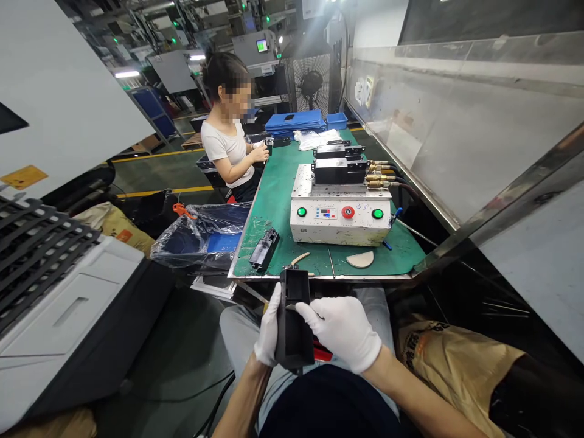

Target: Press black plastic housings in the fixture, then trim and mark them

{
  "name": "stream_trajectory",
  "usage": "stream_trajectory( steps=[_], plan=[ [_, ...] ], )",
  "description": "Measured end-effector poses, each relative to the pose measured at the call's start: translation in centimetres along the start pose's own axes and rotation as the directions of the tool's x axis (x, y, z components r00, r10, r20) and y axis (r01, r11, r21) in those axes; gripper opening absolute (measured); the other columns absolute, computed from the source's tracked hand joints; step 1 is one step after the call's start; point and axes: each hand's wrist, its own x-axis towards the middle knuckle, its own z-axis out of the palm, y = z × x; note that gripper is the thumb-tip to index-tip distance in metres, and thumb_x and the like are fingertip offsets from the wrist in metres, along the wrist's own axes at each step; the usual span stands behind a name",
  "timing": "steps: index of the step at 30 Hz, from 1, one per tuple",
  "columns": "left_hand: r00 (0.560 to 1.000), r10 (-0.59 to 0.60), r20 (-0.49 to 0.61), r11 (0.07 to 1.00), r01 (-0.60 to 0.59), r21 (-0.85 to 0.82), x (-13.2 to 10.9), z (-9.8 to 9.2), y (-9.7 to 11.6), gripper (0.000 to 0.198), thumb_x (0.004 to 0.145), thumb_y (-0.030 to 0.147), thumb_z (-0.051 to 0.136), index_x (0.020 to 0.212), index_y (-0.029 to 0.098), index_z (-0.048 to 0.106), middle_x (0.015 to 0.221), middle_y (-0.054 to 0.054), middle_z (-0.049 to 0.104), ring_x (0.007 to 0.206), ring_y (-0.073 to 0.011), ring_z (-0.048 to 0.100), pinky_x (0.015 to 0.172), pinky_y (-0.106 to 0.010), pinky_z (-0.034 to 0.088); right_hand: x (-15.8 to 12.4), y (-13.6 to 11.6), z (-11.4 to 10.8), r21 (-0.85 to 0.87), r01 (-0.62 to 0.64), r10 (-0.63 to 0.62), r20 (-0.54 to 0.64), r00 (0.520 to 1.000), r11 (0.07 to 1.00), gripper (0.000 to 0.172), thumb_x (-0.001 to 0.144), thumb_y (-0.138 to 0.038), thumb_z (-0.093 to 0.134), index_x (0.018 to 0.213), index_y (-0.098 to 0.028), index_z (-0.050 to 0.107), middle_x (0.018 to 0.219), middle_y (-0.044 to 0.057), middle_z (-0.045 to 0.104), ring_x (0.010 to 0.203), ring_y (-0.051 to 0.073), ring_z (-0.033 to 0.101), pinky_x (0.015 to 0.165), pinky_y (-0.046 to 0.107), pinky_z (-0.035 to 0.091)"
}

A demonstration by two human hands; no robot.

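My left hand (268, 331), in a white glove, grips a black plastic housing (294, 337) by its left side. The housing is held above my lap, just in front of the table edge, with its open hollow side facing me. My right hand (344, 328), gloved too, is closed at the housing's right side. Between its thumb and fingers is a thin blade-like tool, its tip over the inside of the housing; the fingers hide most of it. Beyond my hands, another black plastic part (264, 249) lies at the table's left front corner.
On the green table (274, 201) stands a white machine (340, 216) with buttons and black housings on top. A thin rod (331, 263) and a half-round pale piece (360, 260) lie before it. A co-worker (228, 137) handles a part at left, behind a plastic-lined bin (201, 237).
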Motion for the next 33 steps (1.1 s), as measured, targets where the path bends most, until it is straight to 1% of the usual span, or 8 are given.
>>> stream_trajectory(
  steps=[2, 4, 12, 17, 21, 24, 27, 33],
  plan=[
    [0.999, -0.053, -0.004, 0.999, 0.053, -0.001, 0.1, 0.1, 0.1, 0.058, 0.09, 0.061, 0.07, 0.119, 0.011, 0.074, 0.098, -0.012, 0.077, 0.103, -0.0324, 0.072, 0.101, -0.043, 0.058, -0.3, -0.2, 0.1, -0.009, 0.011, -0.01, 0.009, 1.0, 1.0, 0.056, 0.108, -0.041, 0.05, 0.058, -0.021, 0.066, 0.052, -0.001, 0.065, 0.045, 0.011, 0.054, 0.054, 0.035, 0.013],
    [0.998, -0.064, 0.007, 0.998, 0.064, -0.02, 0.2, 0.3, 0.1, 0.059, 0.089, 0.063, 0.069, 0.113, 0.009, 0.075, 0.099, -0.013, 0.077, 0.101, -0.0321, 0.073, 0.099, -0.042, 0.059, -0.6, -0.4, 0.2, -0.015, 0.009, -0.009, 0.008, 1.0, 1.0, 0.058, 0.108, -0.042, 0.05, 0.056, -0.02, 0.065, 0.051, -0.001, 0.065, 0.044, 0.011, 0.054, 0.054, 0.035, 0.013],
    [0.999, 0.01, -0.034, 1.0, -0.011, -0.009, 0.8, 1.6, 0.3, 0.052, 0.094, 0.058, 0.064, 0.113, 0.012, 0.076, 0.099, -0.012, 0.078, 0.098, -0.0293, 0.074, 0.095, -0.039, 0.061, -1.6, -0.6, 0.5, 0.04, -0.064, 0.06, 0.077, 0.995, 0.997, 0.06, 0.107, -0.047, 0.051, 0.055, -0.02, 0.064, 0.052, 0.0, 0.067, 0.046, 0.01, 0.056, 0.055, 0.034, 0.015],
    [0.995, 0.07, -0.066, 0.998, -0.069, 0.015, 1.3, 1.5, 0.2, 0.049, 0.092, 0.057, 0.068, 0.109, 0.012, 0.076, 0.099, -0.011, 0.078, 0.095, -0.0268, 0.074, 0.092, -0.035, 0.062, -1.9, -0.7, 0.3, 0.061, -0.091, 0.084, 0.11, 0.99, 0.994, 0.058, 0.105, -0.045, 0.055, 0.054, -0.019, 0.063, 0.052, -0.001, 0.067, 0.047, 0.01, 0.057, 0.055, 0.034, 0.016],
    [0.996, 0.062, -0.071, 0.997, -0.06, 0.042, 1.7, 1.3, 0.3, 0.05, 0.089, 0.06, 0.071, 0.101, 0.013, 0.076, 0.093, -0.011, 0.078, 0.089, -0.0262, 0.075, 0.087, -0.035, 0.062, -2.3, -0.9, 0.1, 0.095, -0.075, 0.065, 0.107, 0.992, 0.993, 0.055, 0.103, -0.044, 0.059, 0.054, -0.019, 0.063, 0.053, -0.001, 0.067, 0.048, 0.01, 0.057, 0.057, 0.035, 0.017],
    [0.998, 0.036, -0.046, 0.998, -0.033, 0.05, 1.9, 1.4, 0.6, 0.056, 0.087, 0.063, 0.072, 0.107, 0.011, 0.075, 0.089, -0.011, 0.077, 0.086, -0.0274, 0.075, 0.083, -0.036, 0.063, -2.5, -1.0, 0.1, 0.103, -0.07, 0.059, 0.105, 0.993, 0.992, 0.056, 0.103, -0.045, 0.059, 0.054, -0.019, 0.064, 0.052, -0.001, 0.066, 0.048, 0.009, 0.056, 0.057, 0.035, 0.016],
    [0.996, 0.033, -0.084, 0.998, -0.028, 0.062, 2.1, 1.4, 0.7, 0.061, 0.084, 0.065, 0.074, 0.11, 0.009, 0.075, 0.085, -0.012, 0.077, 0.083, -0.0281, 0.075, 0.082, -0.036, 0.063, -2.4, -0.9, 0.0, 0.1, -0.058, 0.046, 0.115, 0.992, 0.993, 0.057, 0.104, -0.046, 0.058, 0.055, -0.019, 0.064, 0.052, 0.0, 0.067, 0.048, 0.01, 0.055, 0.057, 0.035, 0.015],
    [0.993, 0.025, -0.114, 0.998, -0.019, 0.053, 2.5, 1.1, 0.9, 0.054, 0.087, 0.06, 0.073, 0.108, 0.011, 0.075, 0.084, -0.01, 0.076, 0.079, -0.0258, 0.074, 0.08, -0.035, 0.063, -2.0, -0.6, -0.2, 0.101, -0.015, -0.004, 0.188, 0.982, 0.995, 0.054, 0.103, -0.045, 0.06, 0.057, -0.019, 0.068, 0.055, 0.001, 0.069, 0.05, 0.011, 0.057, 0.057, 0.034, 0.016]
  ],
)
